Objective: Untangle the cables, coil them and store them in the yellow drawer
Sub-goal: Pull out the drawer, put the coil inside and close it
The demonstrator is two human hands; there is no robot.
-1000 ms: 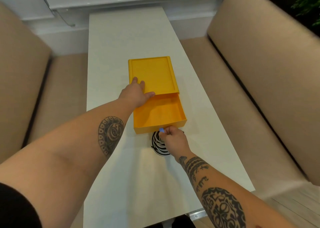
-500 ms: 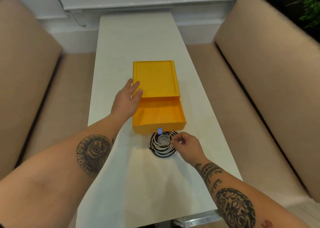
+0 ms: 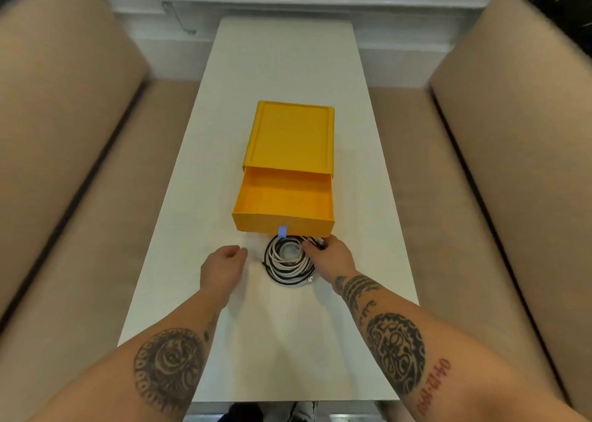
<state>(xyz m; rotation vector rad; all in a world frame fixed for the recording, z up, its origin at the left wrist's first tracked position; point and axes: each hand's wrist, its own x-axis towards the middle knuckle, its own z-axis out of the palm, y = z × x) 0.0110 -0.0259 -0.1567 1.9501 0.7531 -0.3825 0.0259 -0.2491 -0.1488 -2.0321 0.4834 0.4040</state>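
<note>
Coiled cables lie on surface just in front of open yellow drawer. R hand fingers pinch coil's drawer-side edge; L hand beside coil, fingers loosely curled, empty. Risk: one-point lift lets loops unravel, snag drawer front.

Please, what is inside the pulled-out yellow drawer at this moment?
Only its bare yellow floor shows in the yellow drawer; no cable lies there. The rear part, under the casing, is hidden. The coiled cables lie on the table in front.
</note>
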